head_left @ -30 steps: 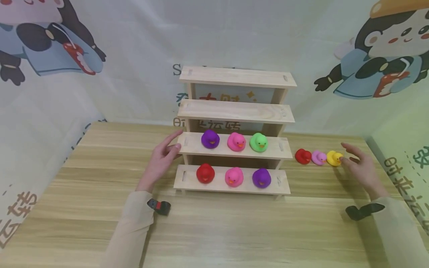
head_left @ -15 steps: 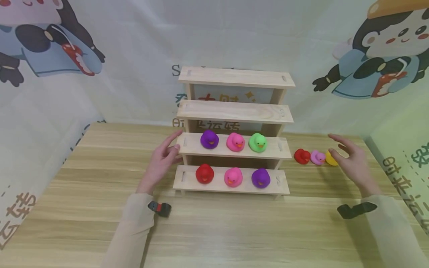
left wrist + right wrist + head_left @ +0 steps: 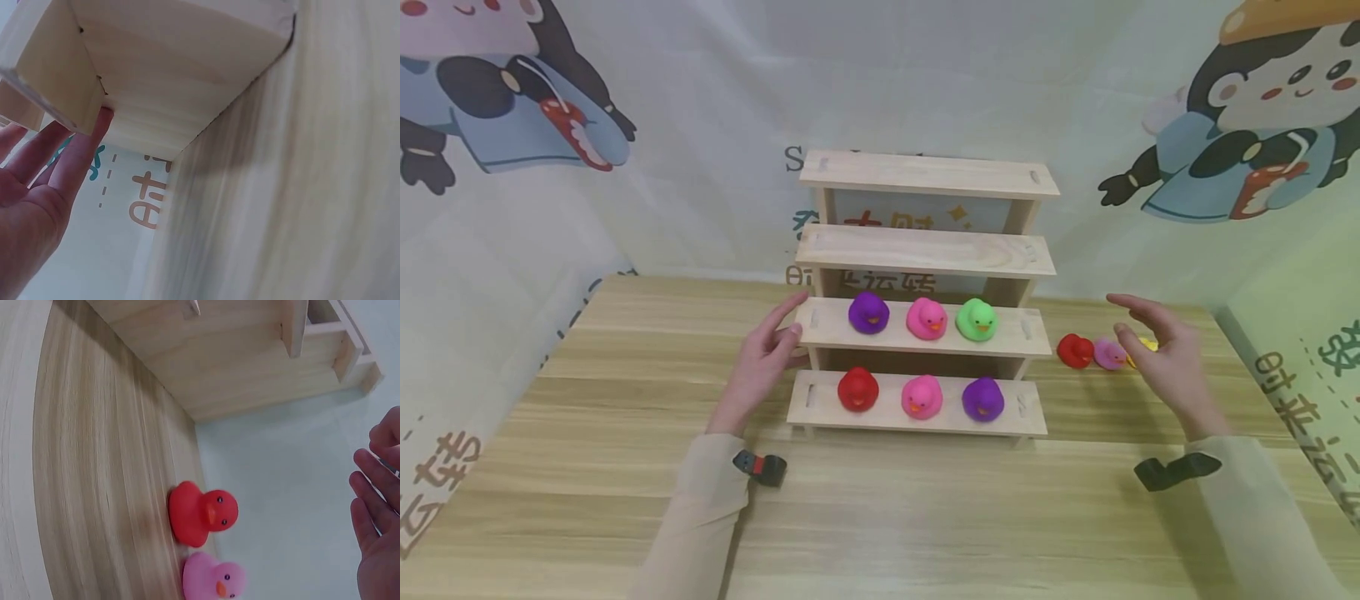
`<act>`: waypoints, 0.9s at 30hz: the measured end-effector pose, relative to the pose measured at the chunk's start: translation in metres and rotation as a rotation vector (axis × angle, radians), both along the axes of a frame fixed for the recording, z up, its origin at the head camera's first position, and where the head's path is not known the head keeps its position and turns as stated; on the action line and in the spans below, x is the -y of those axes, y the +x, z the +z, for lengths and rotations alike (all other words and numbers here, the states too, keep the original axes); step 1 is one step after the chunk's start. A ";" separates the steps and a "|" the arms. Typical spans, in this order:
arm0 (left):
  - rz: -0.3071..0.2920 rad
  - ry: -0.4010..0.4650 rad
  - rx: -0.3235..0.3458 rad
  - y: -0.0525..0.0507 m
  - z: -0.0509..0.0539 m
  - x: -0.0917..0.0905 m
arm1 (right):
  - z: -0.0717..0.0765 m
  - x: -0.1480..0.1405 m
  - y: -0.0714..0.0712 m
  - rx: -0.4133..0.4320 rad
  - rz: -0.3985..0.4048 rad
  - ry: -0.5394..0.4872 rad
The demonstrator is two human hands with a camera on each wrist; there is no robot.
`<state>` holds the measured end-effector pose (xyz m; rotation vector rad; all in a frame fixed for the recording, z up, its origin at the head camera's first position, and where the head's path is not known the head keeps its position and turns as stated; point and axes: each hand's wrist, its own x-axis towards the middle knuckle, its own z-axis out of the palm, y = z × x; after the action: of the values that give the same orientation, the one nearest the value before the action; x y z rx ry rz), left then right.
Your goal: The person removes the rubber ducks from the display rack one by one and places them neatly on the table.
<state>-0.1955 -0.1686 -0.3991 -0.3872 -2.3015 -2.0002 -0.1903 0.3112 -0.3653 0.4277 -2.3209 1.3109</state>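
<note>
My left hand [image 3: 756,365] touches the left end of the second tier from the bottom of a wooden stepped shelf [image 3: 925,248]. In the left wrist view, its straight fingers [image 3: 78,159] reach up against the board's end. To the right, my right hand [image 3: 1168,367] hovers over the table with thumb and forefinger apart, holding nothing. Nearest it are a yellow rubber duck [image 3: 1148,342], mostly hidden behind the hand, a light purple duck [image 3: 1108,354] and a red duck [image 3: 1076,352]. In the right wrist view, the red duck [image 3: 194,515] stands on the table, apart from the fingers.
On the second tier sit a purple duck [image 3: 868,313], a pink duck [image 3: 927,319] and a green duck [image 3: 977,320]. The lowest tier bears a red duck [image 3: 858,390], a pink duck [image 3: 922,397] and a purple duck [image 3: 983,400]. A printed cloth [image 3: 715,125] hangs behind.
My right hand has moved left from beside the yellow duck to above it, now covering most of it in the head view. The left hand stays at the shelf.
</note>
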 end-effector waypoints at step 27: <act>-0.007 0.045 0.002 0.000 -0.002 -0.002 | 0.016 0.065 0.004 -0.032 0.183 0.144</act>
<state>-0.1956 -0.1668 -0.4006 -0.3903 -2.2545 -2.0530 -0.1863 0.2462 -0.3494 0.7170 -2.4046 1.2108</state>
